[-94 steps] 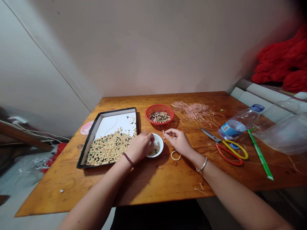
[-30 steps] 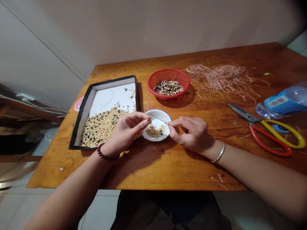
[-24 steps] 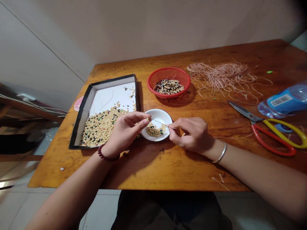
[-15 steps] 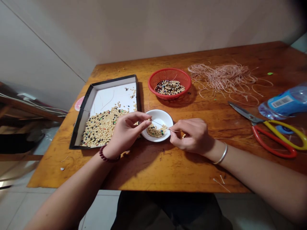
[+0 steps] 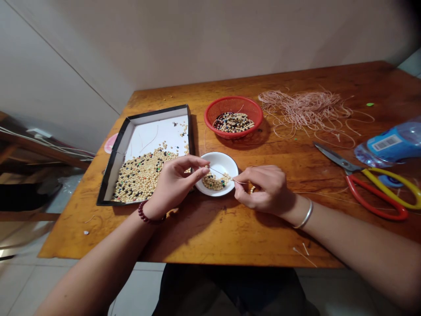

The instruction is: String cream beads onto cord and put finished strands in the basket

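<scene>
Above a small white bowl of mostly cream beads, a thin dark needle spans the gap between my hands. My left hand, with a dark red bead bracelet at the wrist, pinches a small bead at the needle's left tip. Thumb and forefinger of my right hand are closed on the needle's other end, where a pale thread trails off. A few beads show beside the right fingers. A silver bangle circles the right wrist.
A black-edged tray of beads lies left. Behind the bowl stands a red basket with beads. Tangled pink cord, open scissors and a plastic bottle are on the right.
The whole view has shifted slightly, so things appear a little lower. Both hands keep nearly the same pose and grip over the bowl.
</scene>
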### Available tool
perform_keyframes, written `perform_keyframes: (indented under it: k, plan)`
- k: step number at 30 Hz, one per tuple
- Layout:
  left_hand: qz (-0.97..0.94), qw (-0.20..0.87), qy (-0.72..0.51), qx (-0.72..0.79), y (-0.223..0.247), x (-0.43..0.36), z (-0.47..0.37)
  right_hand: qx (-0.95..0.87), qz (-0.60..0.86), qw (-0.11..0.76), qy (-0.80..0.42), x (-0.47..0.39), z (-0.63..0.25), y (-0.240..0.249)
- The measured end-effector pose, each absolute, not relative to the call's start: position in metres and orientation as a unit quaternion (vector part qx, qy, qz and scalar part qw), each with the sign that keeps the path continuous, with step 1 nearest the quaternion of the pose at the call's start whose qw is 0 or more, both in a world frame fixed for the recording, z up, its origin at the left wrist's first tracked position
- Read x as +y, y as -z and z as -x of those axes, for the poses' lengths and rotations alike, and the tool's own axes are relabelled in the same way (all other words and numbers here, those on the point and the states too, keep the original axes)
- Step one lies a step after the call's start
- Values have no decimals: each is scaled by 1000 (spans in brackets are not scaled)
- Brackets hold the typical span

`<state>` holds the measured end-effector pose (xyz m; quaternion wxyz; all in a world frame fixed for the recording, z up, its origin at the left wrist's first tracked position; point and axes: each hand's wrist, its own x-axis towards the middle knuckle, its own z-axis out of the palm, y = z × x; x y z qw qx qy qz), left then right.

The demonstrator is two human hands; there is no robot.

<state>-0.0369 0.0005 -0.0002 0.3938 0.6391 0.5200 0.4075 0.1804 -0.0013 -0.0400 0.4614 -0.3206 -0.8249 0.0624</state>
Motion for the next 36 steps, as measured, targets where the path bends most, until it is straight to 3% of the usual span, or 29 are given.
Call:
perform_keyframes:
  k: [9,19,31,36]
  plan:
    - [-668,369,-411,499,2,1,37,-828,310,463,-63,-1,-180,40]
    - [-798,150,-391,433,2,0,42,-822,315,467,-85,-2,-178,41]
    - [-688,349,-417,480,-5,0,40,-818,318,453,-158,1,-177,44]
    - [-701,348,-424,455,-2,2,41,-796,357,440,-212,0,-175,42]
